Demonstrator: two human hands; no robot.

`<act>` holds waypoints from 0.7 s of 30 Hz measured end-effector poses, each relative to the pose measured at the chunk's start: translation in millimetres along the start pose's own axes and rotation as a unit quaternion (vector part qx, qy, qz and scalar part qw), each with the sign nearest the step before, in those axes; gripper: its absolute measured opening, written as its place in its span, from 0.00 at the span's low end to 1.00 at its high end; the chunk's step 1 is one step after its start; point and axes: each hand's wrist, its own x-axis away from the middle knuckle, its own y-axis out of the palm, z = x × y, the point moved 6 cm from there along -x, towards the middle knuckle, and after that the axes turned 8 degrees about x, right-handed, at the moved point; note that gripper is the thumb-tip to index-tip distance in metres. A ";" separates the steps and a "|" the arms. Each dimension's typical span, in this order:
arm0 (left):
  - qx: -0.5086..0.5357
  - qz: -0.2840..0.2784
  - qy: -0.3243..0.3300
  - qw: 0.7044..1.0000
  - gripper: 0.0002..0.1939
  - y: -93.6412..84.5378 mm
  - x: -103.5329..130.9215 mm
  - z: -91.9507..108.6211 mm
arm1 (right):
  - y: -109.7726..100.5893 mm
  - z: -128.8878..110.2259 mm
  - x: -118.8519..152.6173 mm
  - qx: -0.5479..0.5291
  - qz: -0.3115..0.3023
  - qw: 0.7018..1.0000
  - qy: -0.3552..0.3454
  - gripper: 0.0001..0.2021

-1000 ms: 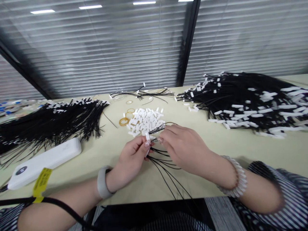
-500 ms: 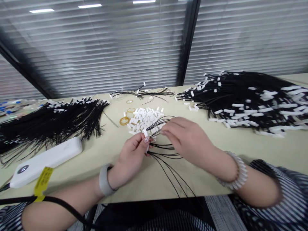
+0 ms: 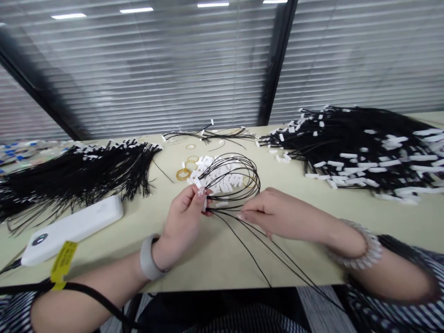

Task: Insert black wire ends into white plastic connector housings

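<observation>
A white connector housing [image 3: 200, 186] is pinched between the thumb and fingers of my left hand [image 3: 185, 210]. Several black wires [image 3: 251, 167] run out of its right side; some curve round in loops, others trail toward the table's front edge. My right hand [image 3: 274, 213] is closed, its thumb and fingertips pinching black wires a short way right of the connector. Exactly how many wires it grips cannot be made out. Just beyond my hands lies a heap of loose white connector housings [image 3: 231, 182], partly behind the looped wires.
Bundled black wires [image 3: 76, 178] lie at left, and a larger pile of wires with white connectors [image 3: 347, 138] at right. A white power bank [image 3: 74, 229] sits by my left forearm. Yellow rubber bands [image 3: 183, 174] lie beside the heap. A black cable [image 3: 90, 295] crosses my left arm.
My right hand has moved down and to the right, from the upper wires to the lower ones. The upper wires now stand in wide loops. My left hand still holds the connector, shifted slightly left.
</observation>
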 end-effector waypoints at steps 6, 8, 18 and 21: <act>0.002 0.003 0.006 1.000 0.12 0.1 0.2 2.9 | 9.2 4.7 -4.3 -0.102 -0.051 0.994 -0.004 0.15; -0.004 0.003 0.008 1.000 0.12 0.7 0.5 4.2 | 7.7 6.0 -5.6 -0.105 -0.025 0.994 0.006 0.13; -0.015 -0.002 0.002 1.000 0.10 3.2 -0.6 4.9 | -11.2 -2.6 0.6 0.166 0.117 0.979 0.031 0.15; -0.001 0.014 -0.005 1.000 0.10 1.5 -1.1 1.1 | -16.9 -0.9 5.9 0.357 0.149 0.920 0.064 0.12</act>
